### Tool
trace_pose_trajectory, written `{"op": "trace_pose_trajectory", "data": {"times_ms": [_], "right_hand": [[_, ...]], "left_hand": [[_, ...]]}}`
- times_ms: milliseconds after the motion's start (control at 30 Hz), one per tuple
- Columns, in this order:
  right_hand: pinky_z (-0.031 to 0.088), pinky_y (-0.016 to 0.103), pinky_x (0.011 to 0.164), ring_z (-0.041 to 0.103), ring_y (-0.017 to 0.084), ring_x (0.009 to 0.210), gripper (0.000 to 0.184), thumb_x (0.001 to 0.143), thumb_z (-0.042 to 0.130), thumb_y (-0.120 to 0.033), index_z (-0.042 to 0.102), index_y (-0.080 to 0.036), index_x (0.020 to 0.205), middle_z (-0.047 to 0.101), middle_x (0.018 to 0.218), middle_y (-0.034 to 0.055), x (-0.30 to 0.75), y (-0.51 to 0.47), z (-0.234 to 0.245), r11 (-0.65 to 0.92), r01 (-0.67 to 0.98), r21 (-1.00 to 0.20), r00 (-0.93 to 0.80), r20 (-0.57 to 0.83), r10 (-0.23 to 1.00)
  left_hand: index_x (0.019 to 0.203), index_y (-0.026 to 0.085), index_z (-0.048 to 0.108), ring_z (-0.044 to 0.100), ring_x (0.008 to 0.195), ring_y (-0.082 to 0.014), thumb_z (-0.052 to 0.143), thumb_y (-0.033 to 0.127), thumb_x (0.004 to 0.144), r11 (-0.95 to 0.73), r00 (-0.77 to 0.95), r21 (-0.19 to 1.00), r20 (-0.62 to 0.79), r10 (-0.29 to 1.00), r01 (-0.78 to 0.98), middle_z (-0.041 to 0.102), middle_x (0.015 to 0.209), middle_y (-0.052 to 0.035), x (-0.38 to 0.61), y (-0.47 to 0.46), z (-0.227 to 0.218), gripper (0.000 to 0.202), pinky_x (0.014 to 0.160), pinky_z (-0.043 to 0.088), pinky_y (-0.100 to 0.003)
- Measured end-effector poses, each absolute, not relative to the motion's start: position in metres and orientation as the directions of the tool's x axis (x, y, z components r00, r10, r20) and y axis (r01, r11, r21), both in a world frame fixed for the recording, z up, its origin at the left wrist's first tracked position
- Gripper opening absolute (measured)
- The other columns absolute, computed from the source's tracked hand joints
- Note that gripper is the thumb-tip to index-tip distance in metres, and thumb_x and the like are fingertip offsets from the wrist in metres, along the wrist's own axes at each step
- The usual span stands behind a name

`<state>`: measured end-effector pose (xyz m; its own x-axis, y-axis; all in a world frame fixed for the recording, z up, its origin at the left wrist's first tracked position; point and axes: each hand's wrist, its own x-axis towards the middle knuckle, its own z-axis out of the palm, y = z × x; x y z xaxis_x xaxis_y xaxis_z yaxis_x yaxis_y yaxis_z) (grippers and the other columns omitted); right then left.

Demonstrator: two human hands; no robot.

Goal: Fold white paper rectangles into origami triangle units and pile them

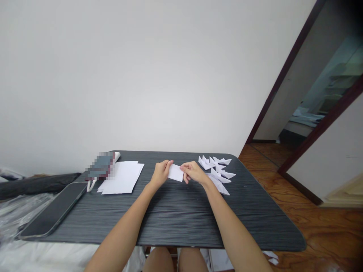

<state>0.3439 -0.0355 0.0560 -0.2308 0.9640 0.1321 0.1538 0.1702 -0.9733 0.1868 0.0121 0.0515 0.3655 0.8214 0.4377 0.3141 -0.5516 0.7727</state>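
Observation:
A small folded piece of white paper (175, 173) is held up between my two hands, a little above the dark table (181, 219). My left hand (162, 172) pinches its left edge, thumb on top. On the opposite side, my right hand (193, 172) grips the upper right corner between thumb and fingers. Just beyond the right hand lie several folded white paper boats (222, 174), partly hidden by that hand. Left of my hands, a stack of flat white paper sheets (121, 177) rests on the table.
At the table's left stand a blurred-out device (100, 166) with a white cable (90, 185) and a dark flat panel (55, 209) along the edge. A white wall (170, 75) rises behind the table. Wooden floor (334, 226) and a doorway lie to the right.

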Motion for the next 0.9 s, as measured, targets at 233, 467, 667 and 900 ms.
{"op": "trace_pose_trajectory", "data": {"times_ms": [233,467,667,900], "right_hand": [[0.029,0.016,0.032,0.055,0.009,0.041,0.032,0.072,0.045,-0.045,0.050,-0.013,0.068,0.063,0.062,0.0056,0.346,-0.026,0.050,0.212,0.010,-0.977,0.119,0.212,0.970],[0.029,0.017,0.032,0.052,0.009,0.036,0.038,0.070,0.049,-0.047,0.052,-0.010,0.059,0.058,0.044,0.0038,0.318,-0.028,0.047,0.169,0.025,-0.985,-0.023,0.168,0.985],[0.026,0.017,0.030,0.045,0.007,0.030,0.036,0.069,0.049,-0.045,0.047,-0.013,0.053,0.053,0.041,0.0007,0.326,-0.028,0.047,0.184,0.000,-0.983,0.187,0.181,0.966],[0.018,0.017,0.030,0.030,0.003,0.029,0.036,0.070,0.049,-0.047,0.047,-0.013,0.057,0.042,0.038,-0.0044,0.322,-0.026,0.040,0.174,-0.205,-0.963,0.052,0.167,0.985]], "left_hand": [[0.050,0.017,0.036,0.037,0.033,-0.0072,0.032,0.040,0.080,-0.492,0.081,0.764,0.508,0.857,0.418,0.033,0.036,0.0050,0.175,0.022,0.054,0.039,0.037,0.024,-0.019],[0.070,0.014,0.055,0.039,0.030,-0.0078,0.032,0.046,0.079,-0.456,0.175,0.861,0.424,0.888,0.225,0.046,0.043,0.0031,0.187,0.014,0.048,0.041,0.032,0.025,-0.020],[0.077,0.010,0.057,0.033,0.026,-0.0063,0.028,0.050,0.080,-0.335,-0.021,0.935,0.340,0.940,0.117,0.032,0.033,0.0072,0.171,0.027,0.057,0.049,0.031,0.025,-0.018],[0.116,0.009,0.040,0.053,0.039,-0.0103,0.034,0.050,0.078,-0.142,0.588,0.964,0.250,0.769,-0.224,0.057,0.056,-0.0026,0.184,0.012,0.061,0.057,0.034,0.031,-0.017]]}}
